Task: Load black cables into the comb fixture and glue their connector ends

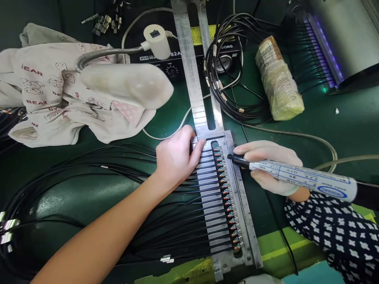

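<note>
Head view, left to right. Printed cloth (53, 81) runs off the left edge, partly under a white lamp head (127, 85). Black cables (97, 162) loop across the green bench; the left forearm hides a stretch of them, and the left loop is cropped by the frame.

Left hand (174, 156), bare: thumb lies on the upper left part of the metal fixture (249, 223), other fingers curled. Their tips are out of sight, so can't tell if they're gripping.

Fixture sits mid-bench, slightly tilted in frame: grey, scuffed, long plate with a rail down its right side. Cables cross it in a neat row, each ending in a small green-and-orange connector end (226, 191) with silvery metal. Fine wiring too small to read. Long metal arm above the fixture cut off at the top; it hides part of a black control box (189, 65) and its lettering.

Right hand (274, 152), white-gloved: fingers closed round a marker-shaped tube (310, 181), black tip near the upper connectors; can't tell if it touches. Label mostly illegible, black rear end cropped. Patterned sleeve (334, 225) also cropped. Top right, purple-lit metal housing (352, 35), cut off; cables vanish into shadow beside it.
</note>
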`<state>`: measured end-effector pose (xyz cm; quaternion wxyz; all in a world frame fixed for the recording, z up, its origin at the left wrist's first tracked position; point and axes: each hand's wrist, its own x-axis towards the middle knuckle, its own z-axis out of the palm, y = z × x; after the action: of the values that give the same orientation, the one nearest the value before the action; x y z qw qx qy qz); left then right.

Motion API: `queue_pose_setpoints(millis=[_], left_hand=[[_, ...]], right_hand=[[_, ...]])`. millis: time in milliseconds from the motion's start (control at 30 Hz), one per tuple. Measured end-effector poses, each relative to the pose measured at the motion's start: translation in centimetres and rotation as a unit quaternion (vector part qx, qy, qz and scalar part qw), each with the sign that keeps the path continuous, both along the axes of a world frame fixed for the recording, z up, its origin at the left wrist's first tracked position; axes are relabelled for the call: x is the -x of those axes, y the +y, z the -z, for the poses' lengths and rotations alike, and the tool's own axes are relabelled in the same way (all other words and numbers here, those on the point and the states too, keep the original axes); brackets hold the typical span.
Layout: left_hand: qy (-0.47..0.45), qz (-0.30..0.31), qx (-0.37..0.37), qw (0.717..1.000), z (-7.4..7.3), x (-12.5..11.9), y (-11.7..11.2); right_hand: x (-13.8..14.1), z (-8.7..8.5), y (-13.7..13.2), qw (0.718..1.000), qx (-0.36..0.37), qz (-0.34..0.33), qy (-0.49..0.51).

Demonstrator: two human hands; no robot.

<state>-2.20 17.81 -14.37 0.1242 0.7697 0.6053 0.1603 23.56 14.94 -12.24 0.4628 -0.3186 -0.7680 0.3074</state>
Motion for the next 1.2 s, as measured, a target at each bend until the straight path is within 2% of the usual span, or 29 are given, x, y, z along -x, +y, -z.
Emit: queue_pose_setpoints(millis=[633,967,1200], left_hand=[[0.009,-0.004,0.01,1.0,-0.19,-0.1,-0.03],[0.015,-0.004,0.008,1.0,0.02,-0.08,-0.05],[0.019,-0.006,0.005,1.0,-0.01,-0.11,-0.04]], right_hand=[[0.28,0.31,0.28,1.0,0.001,-0.018,0.01],[0.41,0.32,0.31,1.0,0.006,0.009,-0.006],[0.35,0.37,0.33,1.0,0.006,-0.001,0.003]])
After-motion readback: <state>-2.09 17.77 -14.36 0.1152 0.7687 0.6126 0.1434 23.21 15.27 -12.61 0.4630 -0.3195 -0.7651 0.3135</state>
